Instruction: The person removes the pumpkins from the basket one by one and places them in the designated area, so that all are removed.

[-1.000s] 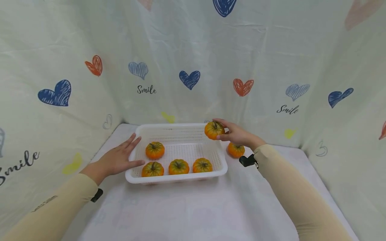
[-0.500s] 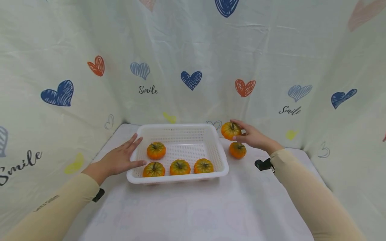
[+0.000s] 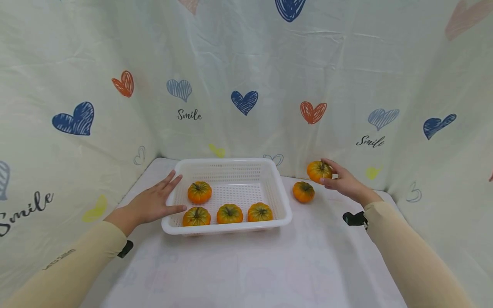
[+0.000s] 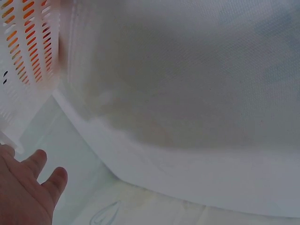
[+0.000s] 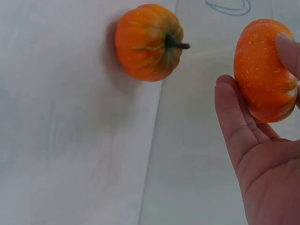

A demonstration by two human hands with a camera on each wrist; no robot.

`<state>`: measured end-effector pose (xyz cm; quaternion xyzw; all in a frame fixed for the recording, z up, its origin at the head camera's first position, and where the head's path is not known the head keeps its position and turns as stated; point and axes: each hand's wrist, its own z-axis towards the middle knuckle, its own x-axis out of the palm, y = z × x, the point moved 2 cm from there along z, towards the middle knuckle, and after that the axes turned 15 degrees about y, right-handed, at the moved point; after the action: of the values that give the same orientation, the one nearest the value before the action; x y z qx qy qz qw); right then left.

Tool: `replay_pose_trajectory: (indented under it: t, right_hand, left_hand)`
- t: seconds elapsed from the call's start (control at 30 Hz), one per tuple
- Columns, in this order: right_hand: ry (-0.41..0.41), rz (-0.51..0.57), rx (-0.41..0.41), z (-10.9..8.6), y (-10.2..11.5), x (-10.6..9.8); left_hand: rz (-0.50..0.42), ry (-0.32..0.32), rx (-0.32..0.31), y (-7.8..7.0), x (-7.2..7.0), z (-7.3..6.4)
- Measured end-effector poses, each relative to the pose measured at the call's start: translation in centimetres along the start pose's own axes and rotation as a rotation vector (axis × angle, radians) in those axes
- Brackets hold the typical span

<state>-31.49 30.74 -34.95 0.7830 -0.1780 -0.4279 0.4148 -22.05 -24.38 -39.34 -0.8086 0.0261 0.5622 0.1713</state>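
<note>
My right hand (image 3: 344,182) grips a small orange-green pumpkin (image 3: 319,171) between thumb and fingers, held up over the back right of the table. The right wrist view shows the same pumpkin (image 5: 263,70) with the thumb across it. Just left of this hand a second pumpkin (image 3: 303,192) sits on the table. My left hand (image 3: 152,201) has its fingers spread at the left rim of a white plastic basket (image 3: 227,229). Inside the basket lie several pumpkins: one pumpkin (image 3: 199,192) at the back left, the others, such as the middle pumpkin (image 3: 229,213), along the front.
A white cloth covers the table (image 3: 231,269). Behind and at both sides hangs a pale curtain (image 3: 277,68) printed with hearts. In the left wrist view, the basket's slotted wall (image 4: 28,56) stands at the upper left.
My right hand has carried its pumpkin rightward, from above the basket's right rim to beyond the pumpkin on the table. The left hand stays at the basket.
</note>
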Motion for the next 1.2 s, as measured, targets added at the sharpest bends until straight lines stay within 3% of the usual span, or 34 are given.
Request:
replay_pose_trajectory:
  t: [0.37,0.7,0.9,1.2]
  right_hand:
    - [-0.087,0.119,0.089,0.0,-5.1,0.2]
    - [-0.102,0.092,0.226,0.4,-9.0,1.3]
    - [-0.107,0.051,0.297,0.9,-10.3,2.0]
    - [-0.116,0.071,0.306,1.4,-10.8,2.6]
  left_hand:
    - [-0.008,-0.006,-0.001,0.0,0.0,0.0]
    - [-0.006,-0.013,0.000,-0.2,-0.1,-0.1]
    - [-0.010,-0.002,-0.008,0.0,0.2,-0.1]
    - [-0.012,-0.012,0.001,-0.2,-0.1,-0.1]
